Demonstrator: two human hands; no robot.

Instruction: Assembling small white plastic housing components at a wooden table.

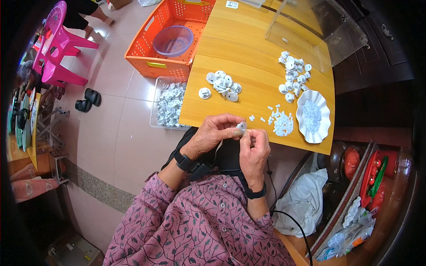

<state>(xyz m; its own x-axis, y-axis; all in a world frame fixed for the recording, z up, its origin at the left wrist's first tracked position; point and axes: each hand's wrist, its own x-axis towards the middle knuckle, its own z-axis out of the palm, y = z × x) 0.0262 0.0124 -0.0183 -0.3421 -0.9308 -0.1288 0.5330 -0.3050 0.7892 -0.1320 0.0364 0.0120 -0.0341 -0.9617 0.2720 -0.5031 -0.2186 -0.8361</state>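
Note:
Just off the table's near edge, my left hand [217, 134] pinches a small white plastic part [242, 126] between thumb and fingers. My right hand [254, 153] meets it there, thumb and fingertips pressed together against the part's lower side; whatever those fingertips grip is hidden. On the table [239, 48], a pile of round white plastic parts [222, 83] lies at the left and another pile [290, 75] at the right. Small pale-blue pieces [283, 124] are scattered near the front edge. More of them fill a white scalloped dish [326, 108] at the right corner.
A clear bin [166, 102] full of white parts stands on the floor left of the table. Behind it is an orange crate [148, 66] holding a purple basin [173, 41]. A clear acrylic box [310, 35] sits at the back right. A black cable [297, 221] runs beside my right arm.

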